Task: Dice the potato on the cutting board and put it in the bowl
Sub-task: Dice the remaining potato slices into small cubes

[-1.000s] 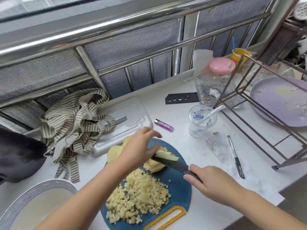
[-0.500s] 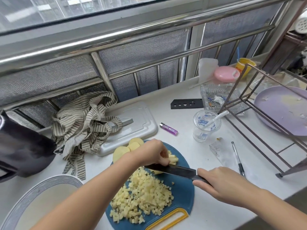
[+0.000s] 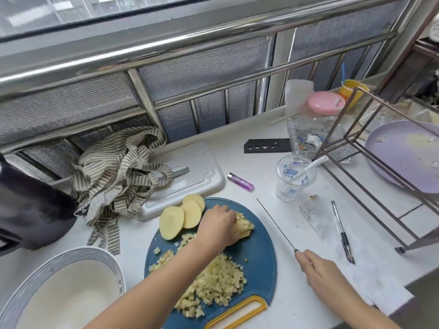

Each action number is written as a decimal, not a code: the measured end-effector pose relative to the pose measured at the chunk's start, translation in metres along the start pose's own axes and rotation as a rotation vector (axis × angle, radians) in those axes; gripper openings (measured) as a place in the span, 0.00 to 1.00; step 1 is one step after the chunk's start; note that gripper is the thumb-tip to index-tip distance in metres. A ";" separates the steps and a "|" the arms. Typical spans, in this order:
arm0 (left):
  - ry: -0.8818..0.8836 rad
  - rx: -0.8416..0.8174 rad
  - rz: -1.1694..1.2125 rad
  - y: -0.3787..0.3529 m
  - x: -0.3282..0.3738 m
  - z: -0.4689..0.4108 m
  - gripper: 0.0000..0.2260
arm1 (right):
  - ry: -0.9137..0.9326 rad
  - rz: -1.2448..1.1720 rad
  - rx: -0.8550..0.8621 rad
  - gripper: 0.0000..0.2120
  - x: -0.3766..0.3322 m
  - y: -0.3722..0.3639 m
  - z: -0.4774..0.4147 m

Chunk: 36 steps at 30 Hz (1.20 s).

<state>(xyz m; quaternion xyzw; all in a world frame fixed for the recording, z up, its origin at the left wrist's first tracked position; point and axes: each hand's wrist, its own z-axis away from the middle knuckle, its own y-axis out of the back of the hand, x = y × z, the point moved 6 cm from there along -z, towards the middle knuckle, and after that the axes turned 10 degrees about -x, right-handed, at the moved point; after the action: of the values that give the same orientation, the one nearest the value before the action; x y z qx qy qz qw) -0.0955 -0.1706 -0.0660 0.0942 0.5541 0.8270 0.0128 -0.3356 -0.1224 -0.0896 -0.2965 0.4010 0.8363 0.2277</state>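
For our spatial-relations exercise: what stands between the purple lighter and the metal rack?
A clear plastic cup holding a white stick stands between lighter and rack, in the head view.

A cutting board (image 3: 261, 257), a bowl (image 3: 71, 293), a striped cloth (image 3: 118, 172), a grey lid (image 3: 190, 167), a lighter (image 3: 240, 182), a plastic cup (image 3: 294, 179) and a pen (image 3: 341, 230) are being carried by the desk (image 3: 261, 176).

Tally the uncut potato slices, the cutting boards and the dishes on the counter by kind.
Round pale-yellow uncut potato slices: 3
Cutting boards: 2 (round blue plastic board, rectangular grey plastic board)
Dishes: 2 (white bowl with blue-patterned rim, round lilac plate)
Total: 7
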 end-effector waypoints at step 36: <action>0.389 -0.202 0.102 -0.013 -0.060 0.025 0.07 | -0.046 -0.297 -0.036 0.21 -0.044 -0.074 -0.021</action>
<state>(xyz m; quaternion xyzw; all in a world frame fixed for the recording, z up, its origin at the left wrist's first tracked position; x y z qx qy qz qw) -0.0336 -0.1504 -0.0776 -0.0411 0.4550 0.8805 -0.1268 -0.2518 -0.1027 -0.1101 -0.3372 0.3323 0.8071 0.3527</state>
